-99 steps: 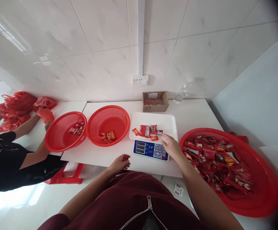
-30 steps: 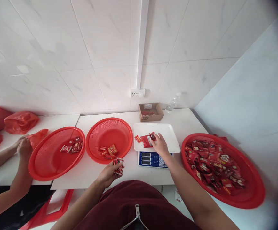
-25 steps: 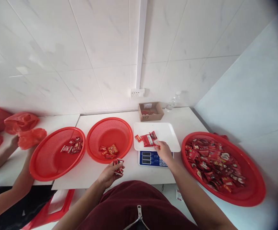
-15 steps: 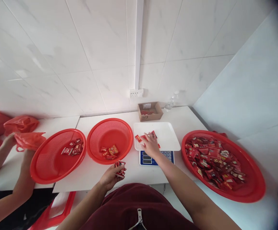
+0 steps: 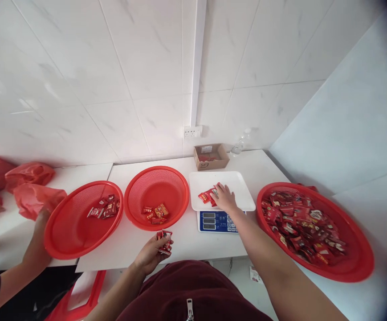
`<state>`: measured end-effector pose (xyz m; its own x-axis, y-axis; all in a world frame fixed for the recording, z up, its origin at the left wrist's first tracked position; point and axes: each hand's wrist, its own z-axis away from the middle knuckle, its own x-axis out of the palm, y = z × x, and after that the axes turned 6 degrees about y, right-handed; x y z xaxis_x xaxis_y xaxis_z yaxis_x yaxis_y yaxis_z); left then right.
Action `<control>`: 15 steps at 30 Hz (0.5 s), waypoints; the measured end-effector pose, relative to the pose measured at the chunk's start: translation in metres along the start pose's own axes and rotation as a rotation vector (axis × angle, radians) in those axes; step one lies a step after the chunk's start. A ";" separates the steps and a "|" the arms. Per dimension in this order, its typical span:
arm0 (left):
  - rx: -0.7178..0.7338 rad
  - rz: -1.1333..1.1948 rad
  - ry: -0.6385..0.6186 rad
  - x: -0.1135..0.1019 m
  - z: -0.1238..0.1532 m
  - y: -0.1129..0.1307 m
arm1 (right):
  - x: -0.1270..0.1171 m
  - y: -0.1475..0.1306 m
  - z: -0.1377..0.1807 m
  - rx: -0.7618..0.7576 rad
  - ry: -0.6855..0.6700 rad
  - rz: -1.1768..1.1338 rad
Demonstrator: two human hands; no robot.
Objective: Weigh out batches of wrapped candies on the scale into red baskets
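My left hand [image 5: 151, 253] is closed around red wrapped candies [image 5: 164, 242], just in front of the middle red basket [image 5: 156, 199]. My right hand [image 5: 225, 198] rests on the white tray [image 5: 243, 185] of a digital scale [image 5: 216, 222], its fingers apart and touching a small cluster of red candy packets [image 5: 207, 196]. Some packets are partly covered by those fingers. A few wrapped candies [image 5: 156, 215] lie at the bottom of the middle basket. On the right, a large red basket [image 5: 358, 263] carries a heap of red-wrapped candies [image 5: 302, 225].
Left of the middle basket stands another red basket [image 5: 69, 227] with several candies [image 5: 107, 207]. A small cardboard box [image 5: 211, 157] and a clear bottle [image 5: 240, 143] sit by the wall. At far left, a co-worker's hands [image 5: 39, 232] handle a red plastic bag [image 5: 38, 198].
My right hand has shifted right across the tray, and the packets under it now lie closer together. My left hand still holds its candies. The co-worker's hands have moved around the red bag.
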<state>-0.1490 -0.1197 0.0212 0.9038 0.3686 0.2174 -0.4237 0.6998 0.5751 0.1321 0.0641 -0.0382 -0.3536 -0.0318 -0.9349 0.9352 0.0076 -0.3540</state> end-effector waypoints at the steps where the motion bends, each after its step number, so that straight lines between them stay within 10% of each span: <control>1: 0.001 -0.004 -0.007 -0.002 0.000 0.001 | 0.000 0.005 0.000 -0.003 -0.005 -0.036; 9: -0.023 -0.066 -0.053 -0.016 -0.001 0.010 | -0.009 0.024 0.066 0.131 0.353 -0.469; 15: -0.020 -0.214 -0.144 -0.017 -0.011 0.010 | 0.012 0.007 0.157 0.391 0.113 -0.796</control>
<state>-0.1695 -0.1121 0.0143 0.9717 0.1210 0.2028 -0.2215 0.7648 0.6050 0.1370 -0.0934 -0.0475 -0.8811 0.2166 -0.4204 0.3438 -0.3171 -0.8839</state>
